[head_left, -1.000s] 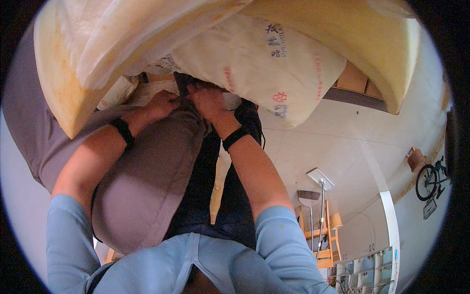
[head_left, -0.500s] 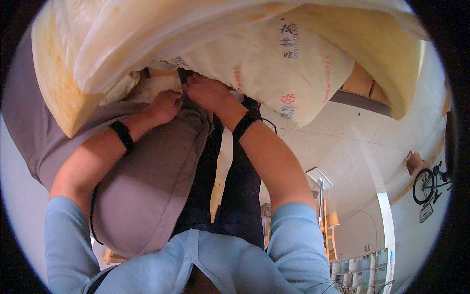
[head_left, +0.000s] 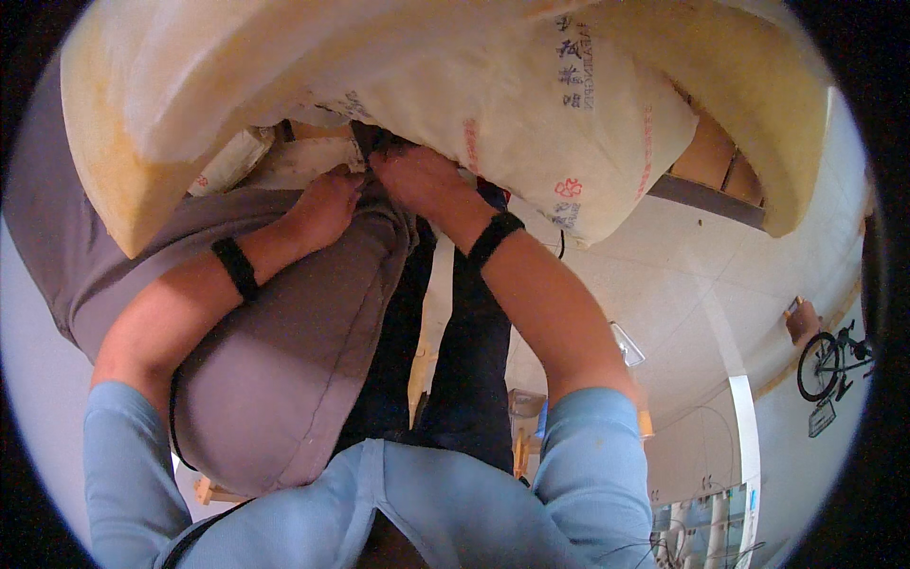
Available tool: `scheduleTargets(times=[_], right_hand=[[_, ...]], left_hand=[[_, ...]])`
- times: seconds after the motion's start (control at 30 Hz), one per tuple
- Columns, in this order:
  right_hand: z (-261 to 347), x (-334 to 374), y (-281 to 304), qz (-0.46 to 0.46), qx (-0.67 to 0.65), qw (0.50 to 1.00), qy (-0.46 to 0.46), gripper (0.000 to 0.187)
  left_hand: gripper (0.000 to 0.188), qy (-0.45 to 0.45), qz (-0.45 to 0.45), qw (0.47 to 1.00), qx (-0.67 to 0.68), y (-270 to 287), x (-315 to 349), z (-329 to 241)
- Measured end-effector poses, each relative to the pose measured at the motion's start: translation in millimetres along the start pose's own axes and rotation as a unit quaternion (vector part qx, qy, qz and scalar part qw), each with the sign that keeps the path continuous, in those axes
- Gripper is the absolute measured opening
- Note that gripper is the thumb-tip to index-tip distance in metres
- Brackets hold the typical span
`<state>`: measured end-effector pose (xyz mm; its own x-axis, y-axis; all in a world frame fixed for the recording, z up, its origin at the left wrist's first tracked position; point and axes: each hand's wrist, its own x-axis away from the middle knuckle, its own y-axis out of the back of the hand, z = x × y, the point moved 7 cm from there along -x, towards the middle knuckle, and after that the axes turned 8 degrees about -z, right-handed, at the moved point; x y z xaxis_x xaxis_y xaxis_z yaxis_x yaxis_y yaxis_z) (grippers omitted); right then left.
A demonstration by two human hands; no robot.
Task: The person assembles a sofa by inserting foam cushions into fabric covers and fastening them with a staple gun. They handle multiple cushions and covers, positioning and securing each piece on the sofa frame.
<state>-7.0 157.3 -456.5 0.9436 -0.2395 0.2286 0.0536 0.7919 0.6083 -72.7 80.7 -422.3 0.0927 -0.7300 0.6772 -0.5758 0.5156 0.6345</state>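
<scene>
A grey-brown fabric cover (head_left: 284, 351) spreads over a bulky padded shape at the left and in front of me. At its far edge my left hand (head_left: 330, 204) is closed, fingers pinching the fabric. Right beside it, my right hand (head_left: 417, 180) is bent with its fingers closed next to a dark strip (head_left: 368, 140); what lies in its fingertips is hidden. Above both hands arches thick yellowish foam (head_left: 123, 142). Cream lining cloth (head_left: 531, 133) with red and dark print hangs beneath the foam, close to my right hand.
Under the foam show brown wooden frame parts (head_left: 701, 156) and a pale wrapped bundle (head_left: 232, 161). My legs in dark trousers (head_left: 464, 351) stand below. To the right are a white flat-headed mop (head_left: 627, 343), a bicycle (head_left: 825, 365) by the wall and a glass-fronted rack (head_left: 701, 522).
My right hand and forearm have shifted slightly to the right, the elbow swinging outward. The printed lining and foam have moved a little right. My left hand stays at the cover's edge.
</scene>
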Motion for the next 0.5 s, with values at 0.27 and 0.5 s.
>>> scheduleTargets(times=[0.27,0.5], right_hand=[[-39,64,-66,-0.159,-0.18,0.897,-0.372,0.041],[-70,70,-140,-0.135,-0.437,0.807,-0.374,0.036]], left_hand=[[0.034,0.055,-0.02,0.998,0.034,8,-7,8],[0.051,0.241,0.133,0.933,0.231,-23,-29,45]])
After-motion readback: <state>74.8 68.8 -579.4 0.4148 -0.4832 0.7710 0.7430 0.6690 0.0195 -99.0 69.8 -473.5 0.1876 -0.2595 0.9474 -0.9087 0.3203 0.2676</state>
